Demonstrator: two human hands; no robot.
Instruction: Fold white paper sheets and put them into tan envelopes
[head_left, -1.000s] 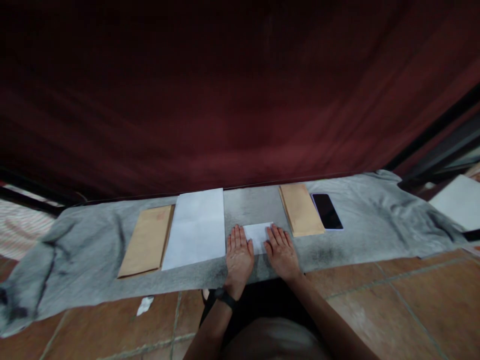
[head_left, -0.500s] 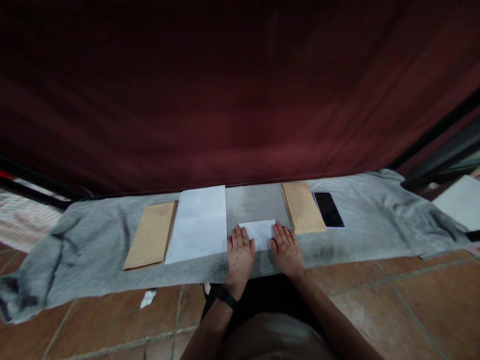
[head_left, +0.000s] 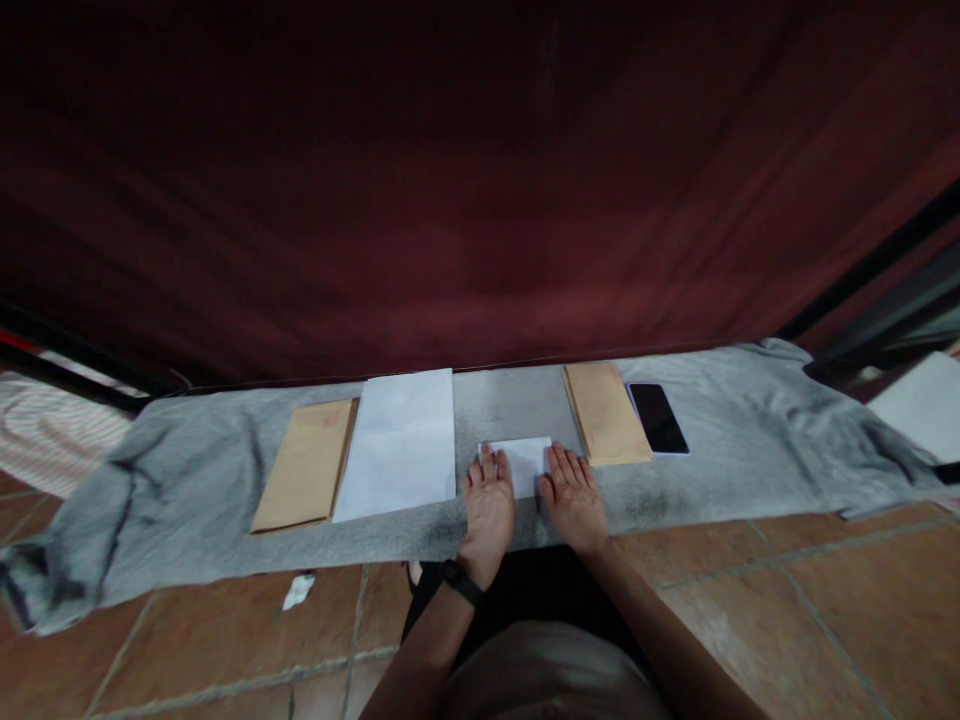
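A folded white sheet of paper (head_left: 529, 462) lies on the grey cloth between my two hands. My left hand (head_left: 490, 505) rests on the paper's left side, fingers stretched out and pointing away from me, covering that edge. On the right edge lies my right hand (head_left: 574, 500), flat with its fingers extended. Neither hand grips anything. To the left of my left hand is a stack of larger white paper (head_left: 397, 445). Beyond my right hand sits a stack of brown envelopes (head_left: 607, 415).
More brown envelopes (head_left: 304, 468) lie left of the white stack. A phone (head_left: 660, 420) with a dark screen is beside the right envelopes. Grey cloth (head_left: 742, 440) covers the narrow surface, with a dark red curtain (head_left: 480, 250) behind. A crumpled white scrap (head_left: 298, 591) is on the tiled floor.
My left hand has shifted slightly to the right and farther onto the folded paper. My right hand has stayed in place on the right edge.
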